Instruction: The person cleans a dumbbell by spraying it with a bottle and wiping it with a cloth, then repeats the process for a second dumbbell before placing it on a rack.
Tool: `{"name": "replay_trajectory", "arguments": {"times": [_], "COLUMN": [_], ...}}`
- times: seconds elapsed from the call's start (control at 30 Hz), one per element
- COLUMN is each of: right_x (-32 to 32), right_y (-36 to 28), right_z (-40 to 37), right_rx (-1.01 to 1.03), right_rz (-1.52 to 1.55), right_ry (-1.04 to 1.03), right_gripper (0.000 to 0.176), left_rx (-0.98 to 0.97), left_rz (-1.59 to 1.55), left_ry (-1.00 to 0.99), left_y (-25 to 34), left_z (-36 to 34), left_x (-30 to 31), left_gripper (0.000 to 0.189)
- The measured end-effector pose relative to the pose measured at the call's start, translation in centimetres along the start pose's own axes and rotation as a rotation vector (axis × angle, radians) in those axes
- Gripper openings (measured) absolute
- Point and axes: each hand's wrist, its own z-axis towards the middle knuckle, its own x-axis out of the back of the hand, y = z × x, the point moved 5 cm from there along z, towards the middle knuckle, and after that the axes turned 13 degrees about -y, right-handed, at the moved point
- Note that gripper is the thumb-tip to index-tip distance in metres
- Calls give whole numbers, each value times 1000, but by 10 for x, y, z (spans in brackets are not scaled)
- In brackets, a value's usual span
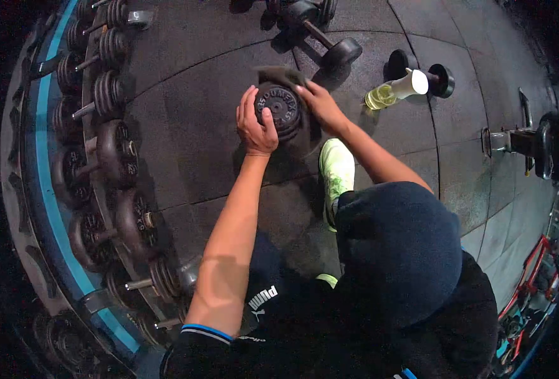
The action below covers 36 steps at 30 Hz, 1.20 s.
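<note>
Left of the spray bottle, on the rubber-tiled floor: a plate-stack dumbbell, apparently stood on end, lettered face up. Held on the side away from the spray bottle by the left hand, grip closed around the rim, thumb over the face. On the side toward the spray bottle, gripped in the right hand and laid against the rim: a dark cloth. Probably heavy, rigid and hard to damage, but liable to topple if pushed high; likely slippery if damp. Best steadied by the rim, lifted by the hidden handle.
</note>
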Motion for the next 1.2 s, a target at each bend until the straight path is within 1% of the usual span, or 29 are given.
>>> {"name": "replay_trajectory", "arguments": {"times": [0.07,0.17,0.23,0.27,0.3,0.4,0.43,0.53,0.6,0.7,0.8,0.83,0.9,0.93,0.97,1.0,1.07,1.13,1.17,1.2], "right_x": [-9,-10,13,9,5,5,8,2,-13,-29,-13,-6,12,15,19,22,27,34,36,20], "right_y": [-2,-20,-10,-21,-23,-5,-10,-4,37,26,16,9,-5,-19,-37,-46,-35,1,10,-32], "right_z": [-36,-16,42,64,78,83,77,7,-36,-54,-29,-11,29,51,73,92,123,138,142,104], "right_rx": [-15,-115,-99,-17,-175,-226,-172,-27,-44,-28,-120,-74,9,58,109,50,26,16,9,-101], "right_rz": [224,343,-423,-478,-511,-301,-268,-163,44,36,-139,-224,-386,-440,-493,-620,-649,-503,-438,-394], "right_ry": [119,82,-60,-247,-303,-266,-164,129,322,331,322,279,194,18,-163,-280,-342,-358,-370,-346], "right_gripper": [37,41,40,44,46,48,50,54,54,50,41,41,43,43,43,48,46,53,56,53], "left_rx": [-14,-29,-9,6,4,82,64,45,48,52,203,249,381,451,420,393,415,230,271,314], "left_rz": [-4,38,48,53,78,67,69,75,83,12,-3,-33,-154,-212,-175,-138,-36,159,184,205], "left_ry": [-7,8,30,35,41,41,48,60,65,66,131,173,147,132,58,-12,-28,42,-136,-311], "left_y": [4,7,10,10,8,12,10,8,7,2,9,18,37,43,51,55,51,42,44,44], "left_z": [-3,-3,1,-2,-3,-1,0,-5,-3,-2,-6,-12,-36,-50,-59,-66,-51,-8,14,30], "left_x": [0,0,0,-2,-3,-3,-3,-5,-4,-5,-10,-11,-21,-23,-25,-25,-14,4,6,5], "left_gripper": [53,56,58,59,58,55,54,50,49,49,53,56,57,59,60,62,76,91,102,113]}}
